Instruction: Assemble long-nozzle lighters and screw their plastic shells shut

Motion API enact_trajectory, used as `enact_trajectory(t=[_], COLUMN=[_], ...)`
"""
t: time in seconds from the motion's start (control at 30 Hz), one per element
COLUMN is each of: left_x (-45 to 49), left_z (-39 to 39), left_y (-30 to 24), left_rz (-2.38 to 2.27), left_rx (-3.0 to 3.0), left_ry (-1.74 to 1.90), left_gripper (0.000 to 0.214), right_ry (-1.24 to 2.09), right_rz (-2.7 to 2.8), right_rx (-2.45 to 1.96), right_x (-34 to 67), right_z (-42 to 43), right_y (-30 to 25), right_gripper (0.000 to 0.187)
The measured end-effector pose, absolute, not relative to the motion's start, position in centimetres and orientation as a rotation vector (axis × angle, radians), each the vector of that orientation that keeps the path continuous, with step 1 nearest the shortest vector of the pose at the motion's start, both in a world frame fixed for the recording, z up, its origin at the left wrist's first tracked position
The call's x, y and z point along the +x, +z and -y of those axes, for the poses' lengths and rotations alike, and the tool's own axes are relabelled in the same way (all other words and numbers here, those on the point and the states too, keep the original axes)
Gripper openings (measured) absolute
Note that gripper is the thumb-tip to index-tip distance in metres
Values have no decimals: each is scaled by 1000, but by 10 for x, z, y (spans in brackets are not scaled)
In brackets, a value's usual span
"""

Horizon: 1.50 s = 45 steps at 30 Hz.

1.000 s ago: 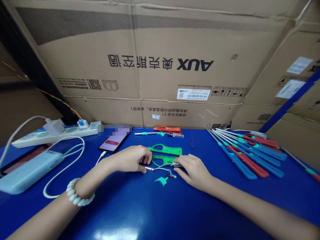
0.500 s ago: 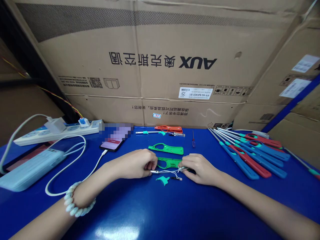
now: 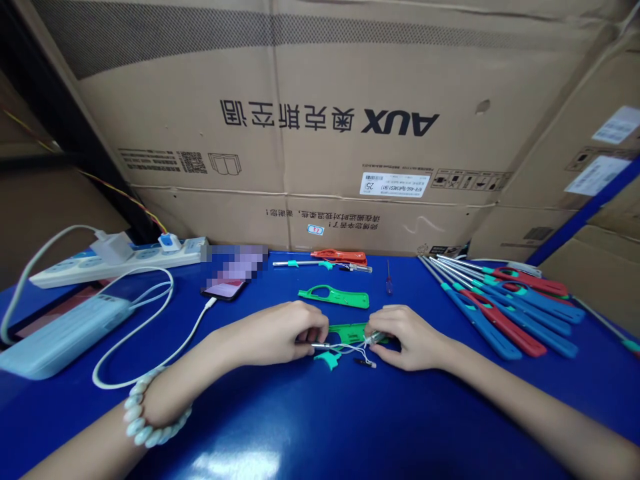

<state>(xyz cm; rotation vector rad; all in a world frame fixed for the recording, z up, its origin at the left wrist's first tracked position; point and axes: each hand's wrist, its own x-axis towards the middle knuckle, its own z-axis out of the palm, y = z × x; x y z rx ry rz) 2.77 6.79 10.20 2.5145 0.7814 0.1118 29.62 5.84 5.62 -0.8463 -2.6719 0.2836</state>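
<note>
The left hand [image 3: 280, 333] is closed, its fingertips pinched on a thin metal tube [image 3: 320, 346]. The right hand [image 3: 410, 337] is pinched on a small wired part [image 3: 373, 338], and white wires are seen running between the two. Both are held low over a green handle shell [image 3: 350, 329] at the middle of the blue table [image 3: 300, 427]. A teal trigger piece [image 3: 329, 360] is laid just in front and a second green shell [image 3: 334, 296] just behind.

Red and blue long lighters [image 3: 500, 307] are heaped to the right. A phone [image 3: 223, 289], a power bank [image 3: 65, 333] and a power strip [image 3: 120, 257] are set to the left.

Closed cardboard boxes [image 3: 300, 120] are stacked behind; their contents cannot be seen.
</note>
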Motion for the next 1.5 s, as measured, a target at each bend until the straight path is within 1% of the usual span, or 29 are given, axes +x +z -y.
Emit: enact_trajectory(t=[0.03, 0.17, 0.27, 0.37, 0.57, 0.7, 1.03, 1.17, 1.5], left_x=[27, 24, 21, 18, 10, 7, 9, 10, 8], left_z=[-68, -70, -72, -75, -88, -93, -91, -91, -91], left_y=[103, 106, 111, 117, 113, 106, 100, 98, 95], left_rz=[-783, -778, -756, -758, -841, -864, -890, -918, -914], left_rx=[2515, 2502, 2478, 2455, 2401, 2377, 2363, 2383, 2401], left_ry=[126, 168, 205, 236, 178, 123, 79, 70, 78], left_gripper=[13, 9, 4, 5, 8, 8, 6, 6, 5], right_ry=[292, 333, 364, 396, 266, 237, 19, 8, 31], right_rz=[2657, 2588, 2517, 2446, 2416, 2463, 2541, 2564, 2603], right_rx=[-865, -943, -972, -975, -968, -974, -973, -972, -955], right_x=[296, 294, 293, 291, 285, 282, 283, 283, 282], right_z=[-58, -56, -57, -60, -64, -63, -60, -58, -56], right_y=[57, 60, 61, 61, 56, 53, 49, 50, 54], right_gripper=[4, 11, 8, 8, 8, 7, 12, 15, 15])
